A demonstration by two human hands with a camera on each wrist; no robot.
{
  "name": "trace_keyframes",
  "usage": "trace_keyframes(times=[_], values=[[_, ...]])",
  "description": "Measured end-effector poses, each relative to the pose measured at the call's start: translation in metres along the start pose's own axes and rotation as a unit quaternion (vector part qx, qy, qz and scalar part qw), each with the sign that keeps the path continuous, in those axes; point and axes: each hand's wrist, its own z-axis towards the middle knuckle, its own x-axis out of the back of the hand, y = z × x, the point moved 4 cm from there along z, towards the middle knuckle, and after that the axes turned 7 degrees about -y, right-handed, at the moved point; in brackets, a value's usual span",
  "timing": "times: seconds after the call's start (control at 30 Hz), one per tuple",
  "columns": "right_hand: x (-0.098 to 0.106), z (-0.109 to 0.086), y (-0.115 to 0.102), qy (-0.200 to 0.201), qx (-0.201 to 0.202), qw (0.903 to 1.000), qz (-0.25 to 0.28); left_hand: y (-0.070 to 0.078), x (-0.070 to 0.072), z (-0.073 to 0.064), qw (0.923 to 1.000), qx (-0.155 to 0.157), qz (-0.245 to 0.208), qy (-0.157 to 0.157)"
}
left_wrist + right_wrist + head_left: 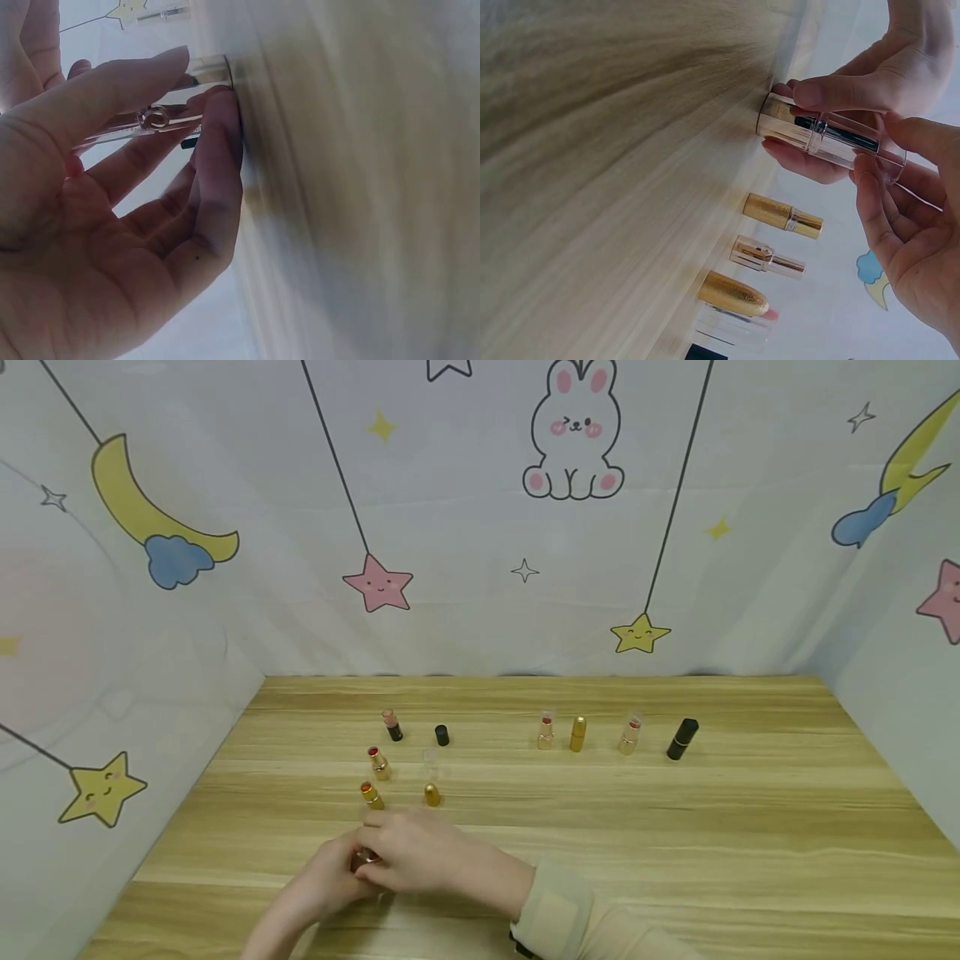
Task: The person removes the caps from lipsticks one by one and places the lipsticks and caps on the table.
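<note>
Near the front left of the table both hands meet around a lipstick (821,135) with a gold base and a clear cap (892,161). Its base is pinched between the thumb and fingers of my left hand (326,877), close to the tabletop. My right hand (420,852) pinches the clear cap from above. In the head view the fingers hide most of this lipstick. Just beyond the hands stand an uncapped gold lipstick (372,796), an uncapped rose-gold lipstick (379,765) and a pink lipstick with a black base (392,725).
Right of these stand a gold cap (432,794), a clear cap (430,762) and a black cap (442,736). Farther right are two clear-capped lipsticks (546,732), a gold lipstick (578,734) and a black lipstick (682,739). Printed cloth (465,635) borders the wooden table (675,843).
</note>
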Motion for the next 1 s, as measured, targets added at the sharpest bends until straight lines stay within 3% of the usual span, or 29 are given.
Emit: trace_keyframes(times=[0.1,0.27,0.43,0.67,1.0], values=[[0.000,-0.001,0.001,0.002,0.000,0.9999,0.013,0.001,0.000,0.000,1.0000,-0.002,0.002,0.002],[0.002,-0.006,0.007,0.022,-0.002,0.9962,0.085,0.003,0.000,-0.003,0.9996,-0.028,-0.005,0.001],[0.004,-0.012,0.016,0.050,-0.014,0.9858,0.160,0.004,0.004,-0.007,0.9987,-0.041,-0.030,-0.001],[0.007,-0.018,0.025,0.058,-0.034,0.9706,0.231,0.008,0.012,-0.010,0.9970,-0.064,-0.044,-0.007],[0.010,-0.026,0.033,0.071,-0.053,0.9465,0.310,0.016,0.018,-0.012,0.9958,-0.064,-0.064,-0.012]])
